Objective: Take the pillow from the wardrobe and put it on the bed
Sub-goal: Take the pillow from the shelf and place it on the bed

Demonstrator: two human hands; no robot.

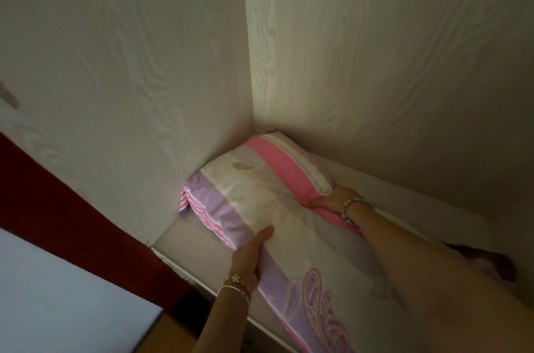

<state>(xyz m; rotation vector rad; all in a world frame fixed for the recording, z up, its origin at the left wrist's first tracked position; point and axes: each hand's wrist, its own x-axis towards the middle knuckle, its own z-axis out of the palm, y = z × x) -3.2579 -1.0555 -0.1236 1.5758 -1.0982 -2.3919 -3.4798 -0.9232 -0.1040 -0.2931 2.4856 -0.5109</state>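
Note:
A pillow (260, 193) in a cream, lilac and pink striped case with a paisley print lies on the floor of a pale wood-grain wardrobe (179, 240), pushed into its back left corner. My left hand (250, 254) grips the pillow's near left edge, thumb on top and fingers under it. My right hand (329, 199) grips the far right side on the pink stripe, its fingers dug into the fabric. Both wrists wear bracelets. The bed is not in view.
The wardrobe's left wall (124, 78) and back wall (390, 49) close in tightly around the pillow. A dark purple cloth (488, 260) lies at the right on the wardrobe floor. Outside, at lower left, are a dark red surface (57, 193) and a pale blue-grey one (52, 295).

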